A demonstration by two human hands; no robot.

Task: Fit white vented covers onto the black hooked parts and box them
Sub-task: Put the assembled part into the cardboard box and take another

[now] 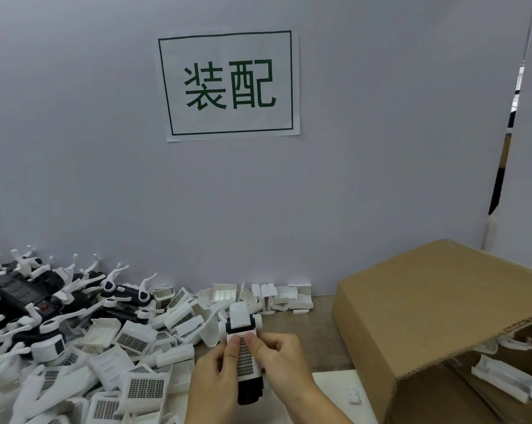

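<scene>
Low in the middle of the head view, both hands hold one assembly: a black hooked part (249, 393) with a white vented cover (245, 358) lying on top of it. My left hand (211, 381) grips its left side, thumb on the cover's grille. My right hand (281, 362) grips the right side, thumb pressing beside the left one. A second white piece (239, 316) sticks up at the far end. A heap of loose white vented covers (142, 384) lies to the left. Black hooked parts (29, 295) are piled at the far left.
An open cardboard box (411, 316) stands at the right with white parts (500, 377) inside it. Small white clips (286, 296) lie along the grey partition wall (105, 179), which carries a paper sign (229, 85). A white sheet (344, 390) covers the wooden table in front.
</scene>
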